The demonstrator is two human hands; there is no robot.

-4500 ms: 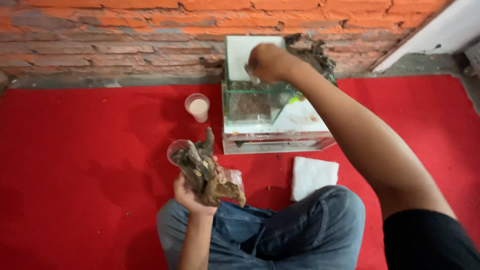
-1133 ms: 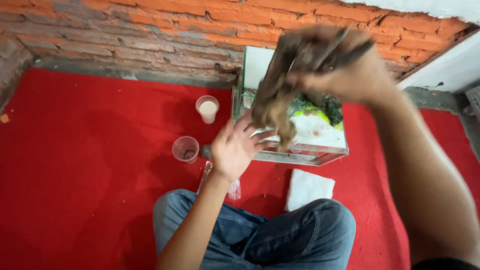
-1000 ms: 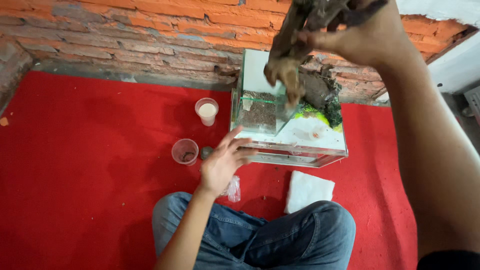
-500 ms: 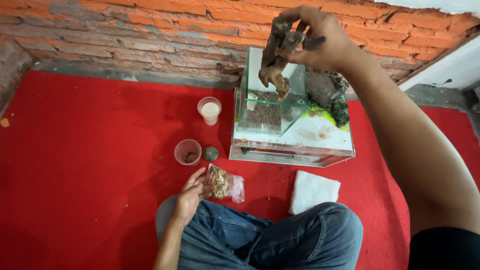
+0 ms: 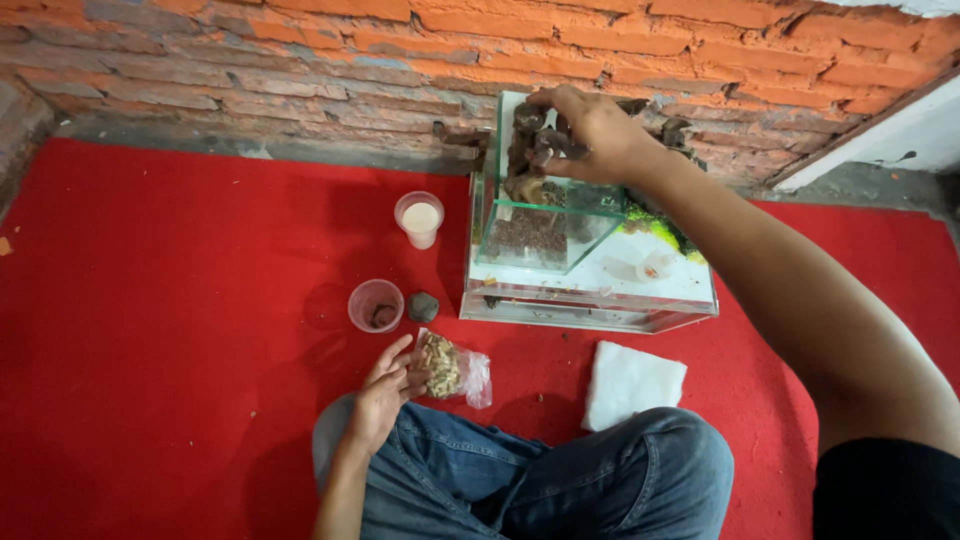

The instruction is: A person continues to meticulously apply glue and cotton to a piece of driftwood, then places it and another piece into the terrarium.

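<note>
Head view: my right hand (image 5: 600, 135) grips a gnarled dark brown driftwood piece (image 5: 530, 150), fingers curled around it, above the rectangular glass tank (image 5: 590, 300). My left hand (image 5: 385, 390), fingers loosely open, touches a clear plastic bag of tan pebbles (image 5: 450, 368).

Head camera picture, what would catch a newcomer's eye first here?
First the bright red mat under everything, against the brick wall. Then the small glass tank in the middle by the wall, where the right hand holds a dark piece of driftwood at its top left corner. Nearer the person's knees, the left hand touches a small clear bag of pellets.
</note>
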